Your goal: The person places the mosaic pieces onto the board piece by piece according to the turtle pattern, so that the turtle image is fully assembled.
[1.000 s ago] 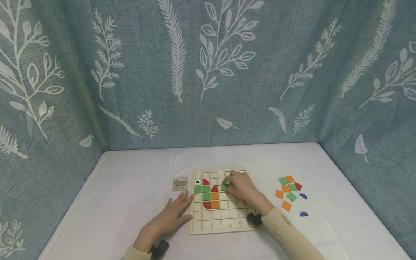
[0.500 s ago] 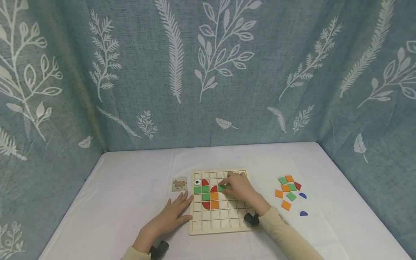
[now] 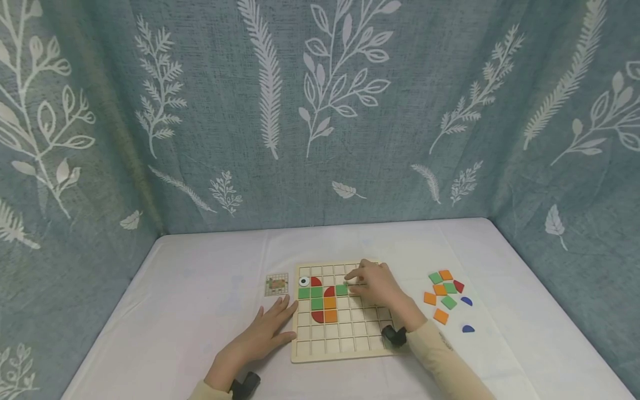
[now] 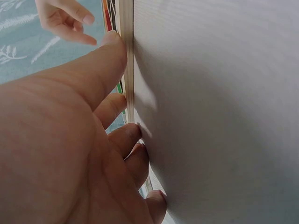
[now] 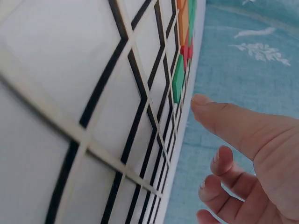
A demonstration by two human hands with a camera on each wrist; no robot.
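A wooden grid board (image 3: 350, 347) lies on the table. In its cells sit green, orange and red tiles and a white eye tile (image 3: 304, 281). One green square tile (image 3: 341, 290) is in a cell right of a red quarter-round tile (image 3: 329, 291). My right hand (image 3: 377, 284) hovers just right of that green tile; in the right wrist view its thumb (image 5: 224, 116) stands apart from the loosely bent fingers, with nothing held. My left hand (image 3: 262, 333) rests beside the board, fingers spread, its thumb and fingertips touching the left edge.
A small picture card (image 3: 276, 284) lies left of the board. To the right, several loose tiles are scattered: green, orange (image 3: 441, 316), a red one (image 3: 458, 286) and blue half-rounds (image 3: 468, 329). A patterned blue curtain (image 3: 320, 166) hangs behind the white table (image 3: 200, 278).
The right hand moved the green square tile left into the cell beside the red quarter-round and let go of it, then drew back slightly right. The left hand stays at the board's edge.
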